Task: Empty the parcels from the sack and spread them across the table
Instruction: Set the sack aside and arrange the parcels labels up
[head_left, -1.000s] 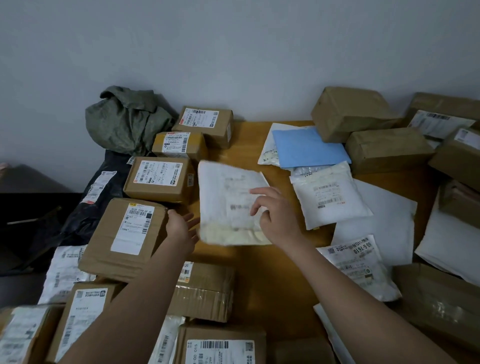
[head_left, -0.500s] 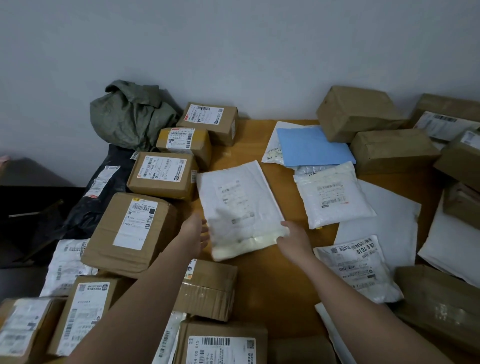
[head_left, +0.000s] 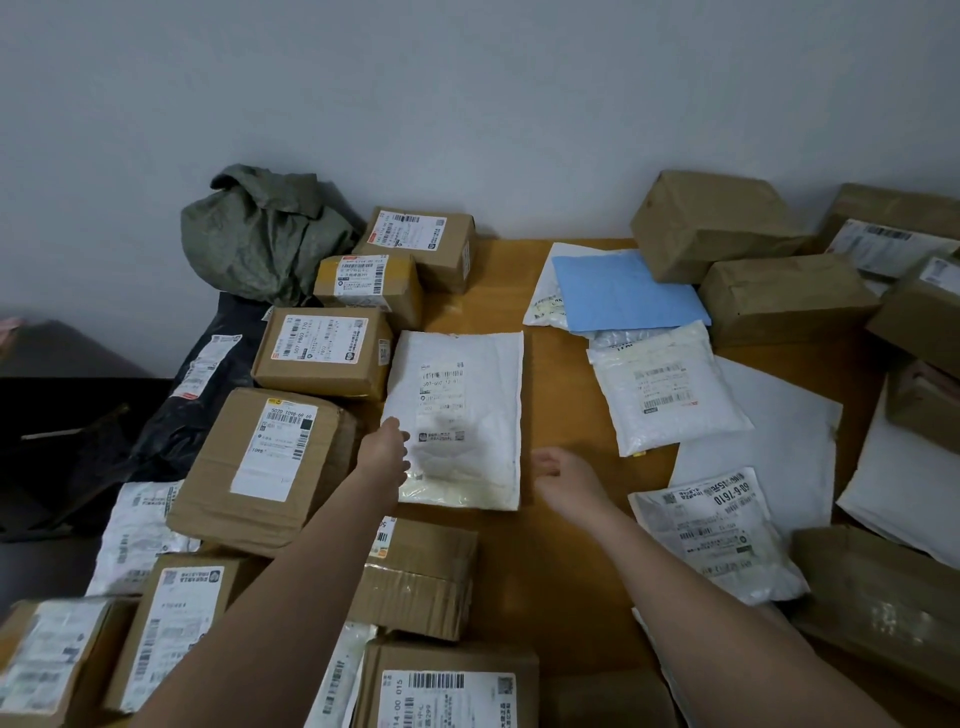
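Spreading is the step we judge to be in hand: our left hand (head_left: 387, 452) rests with relaxed fingers against the near left edge of the white padded mailer (head_left: 457, 421), which lies flat on the wooden table (head_left: 550, 545), while our right hand (head_left: 563, 475) hangs just off the mailer's near right corner, fingers loose and apart, holding nothing. Beyond our left hand sits a row of brown boxes (head_left: 322, 348), and past them, against the wall, the green sack (head_left: 265, 234) lies slumped and crumpled; we cannot tell whether anything is left inside it. To the right of our right hand lie more white bags (head_left: 660, 384) and a blue envelope (head_left: 623, 291), some overlapping. With this mailer apparently placed, the next move seems to call for letting go and either reaching far left for the sack or separating the overlapped bags on the right, using the bare strip of table between our hands
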